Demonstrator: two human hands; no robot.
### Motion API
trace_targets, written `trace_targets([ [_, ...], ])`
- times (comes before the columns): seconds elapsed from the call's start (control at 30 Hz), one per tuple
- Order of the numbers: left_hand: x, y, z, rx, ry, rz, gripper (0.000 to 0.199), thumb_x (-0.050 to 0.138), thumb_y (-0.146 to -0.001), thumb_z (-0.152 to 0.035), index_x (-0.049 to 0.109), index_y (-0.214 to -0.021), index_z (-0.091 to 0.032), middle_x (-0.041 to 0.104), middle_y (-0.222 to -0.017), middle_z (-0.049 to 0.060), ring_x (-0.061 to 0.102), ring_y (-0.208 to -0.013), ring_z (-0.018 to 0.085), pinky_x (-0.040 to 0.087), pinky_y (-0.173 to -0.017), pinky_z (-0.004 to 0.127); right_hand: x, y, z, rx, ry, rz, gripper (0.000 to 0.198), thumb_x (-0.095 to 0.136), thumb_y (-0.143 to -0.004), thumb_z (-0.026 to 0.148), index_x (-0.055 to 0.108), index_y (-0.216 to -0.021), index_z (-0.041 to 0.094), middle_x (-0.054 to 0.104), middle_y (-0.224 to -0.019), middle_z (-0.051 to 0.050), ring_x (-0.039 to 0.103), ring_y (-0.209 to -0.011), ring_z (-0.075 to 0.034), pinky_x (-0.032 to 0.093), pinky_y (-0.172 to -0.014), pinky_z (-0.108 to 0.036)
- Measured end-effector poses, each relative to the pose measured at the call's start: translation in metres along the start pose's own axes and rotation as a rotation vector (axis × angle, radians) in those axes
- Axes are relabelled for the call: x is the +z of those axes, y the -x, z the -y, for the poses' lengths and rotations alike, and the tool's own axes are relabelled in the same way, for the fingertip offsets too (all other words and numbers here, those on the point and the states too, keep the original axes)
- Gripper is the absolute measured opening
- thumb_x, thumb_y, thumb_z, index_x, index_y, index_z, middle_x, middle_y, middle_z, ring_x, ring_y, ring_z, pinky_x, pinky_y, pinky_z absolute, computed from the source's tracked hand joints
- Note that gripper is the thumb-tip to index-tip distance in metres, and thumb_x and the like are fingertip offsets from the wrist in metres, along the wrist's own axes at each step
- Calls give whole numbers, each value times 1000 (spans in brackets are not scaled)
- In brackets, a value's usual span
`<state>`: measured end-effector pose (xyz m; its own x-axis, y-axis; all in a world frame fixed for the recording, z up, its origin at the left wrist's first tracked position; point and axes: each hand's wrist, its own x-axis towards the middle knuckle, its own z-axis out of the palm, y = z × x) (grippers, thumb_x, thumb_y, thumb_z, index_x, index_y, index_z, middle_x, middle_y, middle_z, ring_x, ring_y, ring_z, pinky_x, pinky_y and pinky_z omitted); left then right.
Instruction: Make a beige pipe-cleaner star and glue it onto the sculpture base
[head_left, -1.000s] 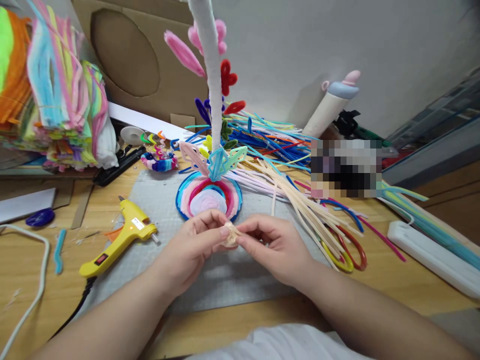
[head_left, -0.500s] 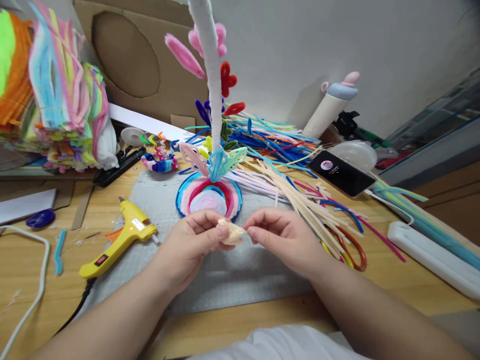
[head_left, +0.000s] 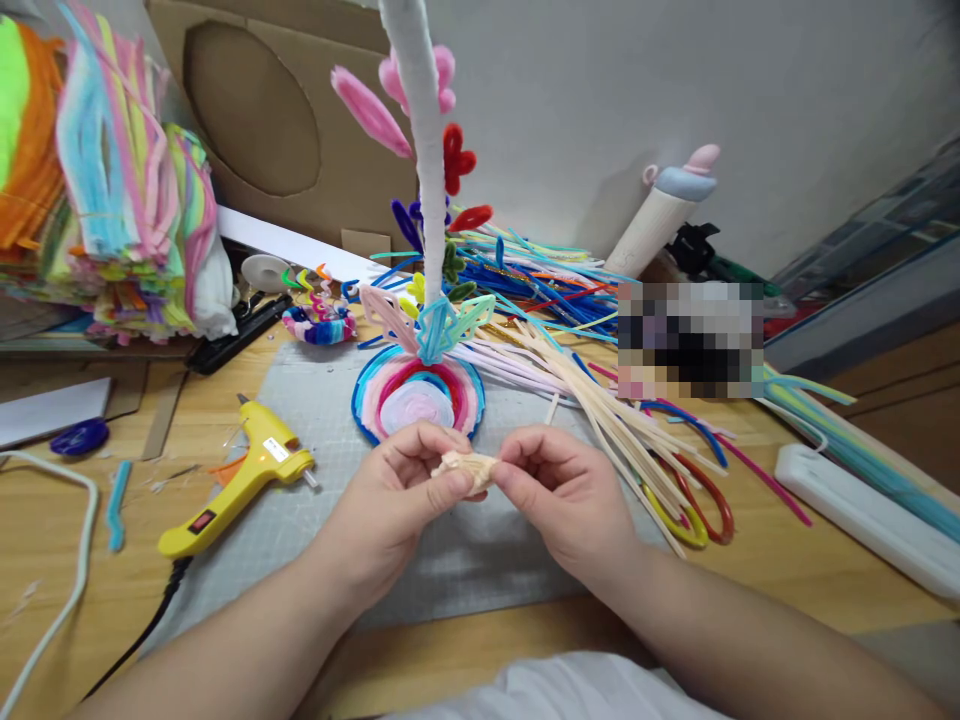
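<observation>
A small cream piece (head_left: 466, 470), seemingly made of bundled pipe cleaners, is pinched between both hands above the grey cutting mat (head_left: 517, 580). My left hand (head_left: 397, 500) is closed on its left part, with the thumb on top. The thumb and fingers of my right hand (head_left: 566, 495) close on its right end; the fingertips hide part of it. Just beyond the hands stands a round base of coiled pipe cleaners (head_left: 361, 400). A white stem (head_left: 426, 160) with pink, red, purple and green flowers and petals rises behind it.
At left a yellow glue gun (head_left: 262, 455) lies with its cord. Cream pipe cleaners (head_left: 600, 390) spread right of the hands, and blue ones (head_left: 525, 285) lie behind. Bundled pipe cleaners (head_left: 112, 170) stand back left. A white power strip (head_left: 862, 510) sits far right.
My right hand has moved slightly left and closed in on the cream piece, its thumb now against the right end. The left hand has shifted slightly and keeps its grip.
</observation>
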<state>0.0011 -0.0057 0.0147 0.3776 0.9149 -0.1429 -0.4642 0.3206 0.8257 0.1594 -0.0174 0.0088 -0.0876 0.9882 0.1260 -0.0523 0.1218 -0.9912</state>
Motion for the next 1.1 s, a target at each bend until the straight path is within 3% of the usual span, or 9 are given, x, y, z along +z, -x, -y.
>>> trace_targets([
  [0.17, -2, 0, 2, -35, -109, -36, 22, 81, -62, -21, 67, -79, -17, 64, -71, -2, 55, -65, 9, 42, -63, 19, 0, 0, -1, 9, 10, -9, 13, 68, -76, 29, 61, -72, 19, 57, -62, 2, 49, -53, -9, 41, -47, -20],
  [0.43, -2, -1, 6, -44, -146, -106, 15, 77, -67, -27, 68, -75, -18, 63, -69, -2, 52, -63, 10, 40, -60, 20, 3, -1, -3, -31, 34, 69, 7, 61, -81, 26, 58, -77, 20, 64, -69, 0, 59, -61, -12, 48, -54, -22],
  [0.53, -2, -1, 6, -35, -150, -108, 13, 76, -68, -27, 69, -75, -18, 65, -71, -1, 53, -65, 11, 42, -61, 21, -1, 0, -1, -133, 231, 81, 4, 56, -84, 19, 57, -80, 20, 63, -69, 0, 57, -58, -11, 44, -51, -22],
  [0.67, -1, -2, 4, 3, -222, -156, 12, 75, -68, -26, 68, -73, -17, 65, -70, -1, 53, -65, 10, 42, -62, 20, -9, 0, 6, -416, 659, 150, 9, 54, -84, 12, 59, -84, 20, 63, -73, -2, 56, -64, -13, 42, -60, -27],
  [0.83, -3, -3, -4, -42, -480, -155, 15, 73, -68, -28, 66, -73, -15, 62, -66, -1, 52, -63, 11, 40, -59, 21, -18, -5, 18, -601, 971, 320, 14, 48, -89, 15, 62, -91, 17, 67, -81, -8, 55, -72, -18, 40, -63, -31],
  [0.97, -7, -2, -7, -138, -620, 34, 14, 71, -68, -27, 65, -70, -15, 53, -59, -3, 45, -56, 10, 34, -53, 20, -23, -13, 19, -570, 832, 462, 13, 50, -89, 15, 63, -89, 19, 68, -81, -6, 55, -71, -17, 40, -63, -30],
  [1.1, -8, 1, -4, -263, -517, 205, 16, 73, -68, -29, 66, -68, -14, 53, -59, -3, 45, -55, 9, 35, -52, 20, -25, -19, 16, -351, 499, 513, 4, 59, -86, 18, 63, -84, 19, 65, -76, -2, 59, -73, -14, 45, -67, -26],
])
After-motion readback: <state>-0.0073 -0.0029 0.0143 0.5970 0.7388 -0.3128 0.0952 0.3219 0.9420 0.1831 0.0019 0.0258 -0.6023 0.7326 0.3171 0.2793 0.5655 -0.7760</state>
